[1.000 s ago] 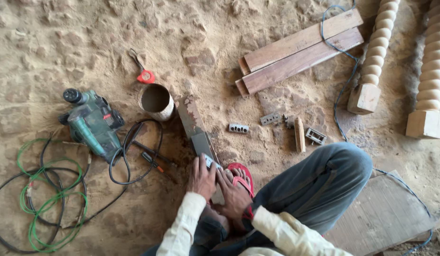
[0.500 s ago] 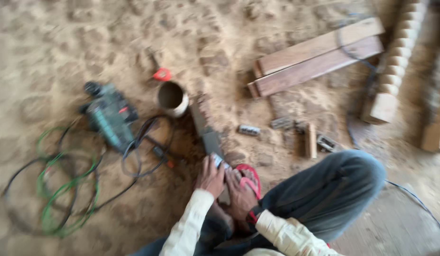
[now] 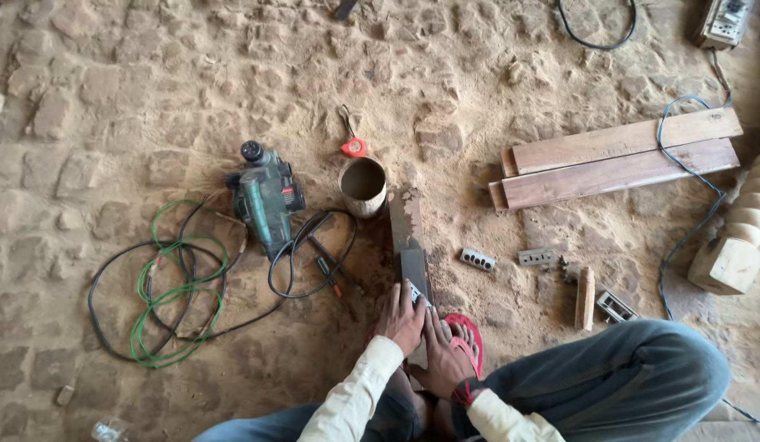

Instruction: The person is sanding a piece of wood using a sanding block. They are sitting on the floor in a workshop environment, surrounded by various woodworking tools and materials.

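Observation:
I sit on the sandy ground with both hands at the near end of a long dark flat slab (image 3: 406,237). My left hand (image 3: 400,319) presses a small grey metal piece (image 3: 415,293) down onto the slab. Close beside it, my right hand (image 3: 439,354) has its fingers reaching the same piece and lies over my foot in a red sandal (image 3: 470,331). Most of the metal piece is hidden under my fingers.
A green power tool (image 3: 265,196) with black and green cables (image 3: 171,286) lies at left. A round tin (image 3: 364,187) and a red tape measure (image 3: 354,147) sit beyond the slab. At right are two planks (image 3: 617,160), a turned wooden post (image 3: 740,237), small metal blocks (image 3: 478,259) and a wood piece (image 3: 585,297).
The view has swung and steadied after a blurred frame, showing more ground beyond. Both hands stay at the near end of the slab.

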